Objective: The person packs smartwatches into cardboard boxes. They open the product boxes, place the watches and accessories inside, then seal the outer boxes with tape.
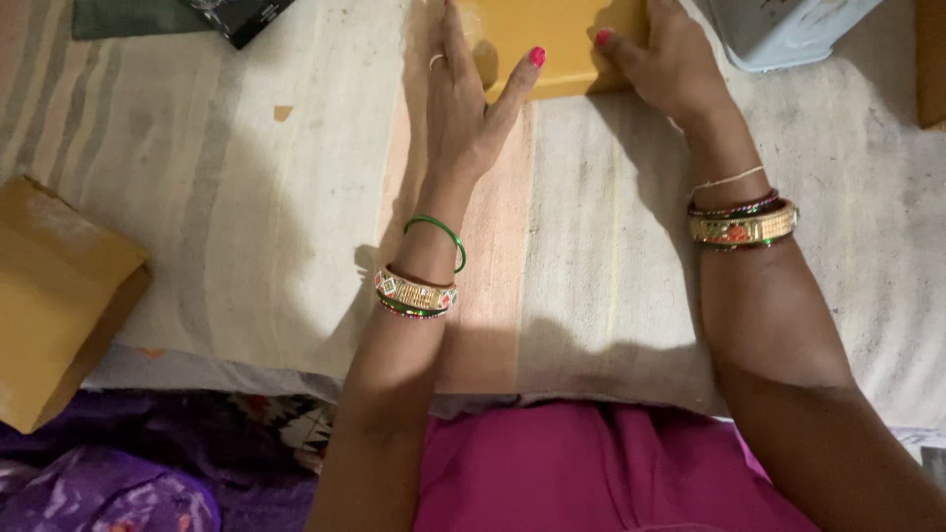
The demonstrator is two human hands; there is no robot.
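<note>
**Flat mustard-yellow cardboard piece, held at both sides, nothing folded yet**

The flat mustard-yellow cardboard piece point(552, 44) lies at the far edge of the pale striped woven mat point(246, 217) in front of me, partly cut off at the top of the view. My left hand point(463, 94) rests open against its left edge, fingers stretched forward and thumb lying across the near corner. My right hand point(665, 59) presses on its right side, fingers spread flat, thumb on top. Neither hand is clenched; both steady the piece rather than lift it.

As far as I can judge, the work is at its start: the cardboard looks flat and unshaped. A made-up tan cardboard box point(59, 296) sits well apart at my left, and a grey plastic container point(788, 30) stands just beyond my right hand.
</note>
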